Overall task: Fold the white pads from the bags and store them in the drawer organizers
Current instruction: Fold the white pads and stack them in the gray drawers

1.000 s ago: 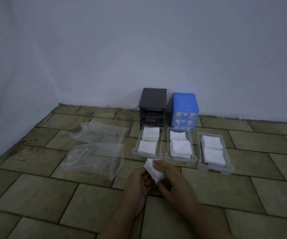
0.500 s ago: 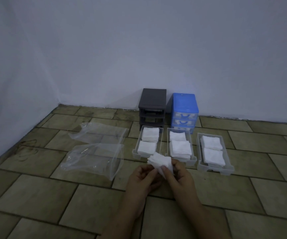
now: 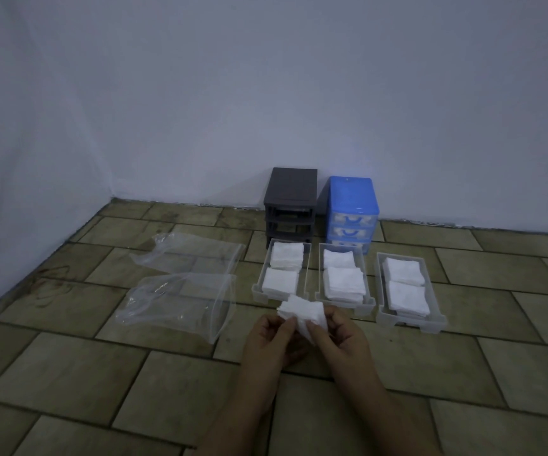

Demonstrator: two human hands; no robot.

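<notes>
Both hands, left hand (image 3: 274,337) and right hand (image 3: 338,337), pinched one white square pad (image 3: 303,312) above the tiled floor, just before three clear plastic drawers (image 3: 410,319) already stacked; both transparent bags (image 3: 180,304) looked empty.

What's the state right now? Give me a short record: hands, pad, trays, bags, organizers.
left hand: pinching the pad's left side
right hand: pinching the pad's right side
pad: white, held above the floor, in front of the left and middle trays
left tray: on the floor, two stacks of pads
middle tray: two stacks
right tray: two stacks
bags: two, clear, lying left of the trays, look empty
grey organizer: by the wall, slots open
blue organizer: right of the grey one, drawers in
</notes>
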